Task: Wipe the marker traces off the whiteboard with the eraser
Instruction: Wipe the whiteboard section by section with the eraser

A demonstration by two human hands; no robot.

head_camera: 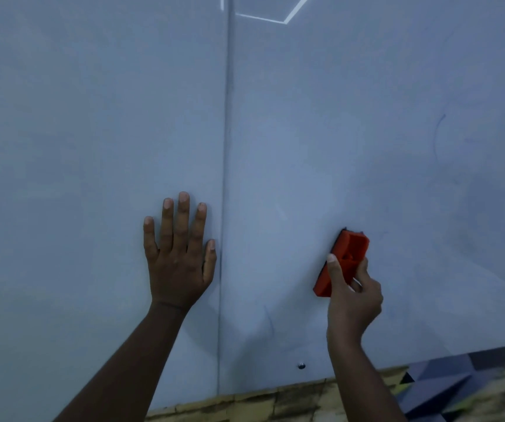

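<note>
The right hand (353, 295) held the red eraser (341, 263) against the whiteboard (306, 132), just right of the vertical seam (225, 178) between the two panels, low on the board and above the small screw head (301, 366). Its grip was closed around the plastic back: thumb along the left edge, fingers curled over the right side, the dark felt face turned to the board. The left hand (179, 254) lay flat on the left panel, fingers straight and spread, holding nothing, its thumb just beside the seam. The eraser looked light and rigid, a hollow moulded shell with a soft pad beneath, so it should slide easily on the glossy surface; the raised back seemed the right place to take it, with pressure kept even so the pad sat flat. Faint marker traces (438, 135) remained further right, with another thin stroke (271, 321) lower down, both well apart from the eraser. A bright line reflection (275, 19) showed near the top.
</note>
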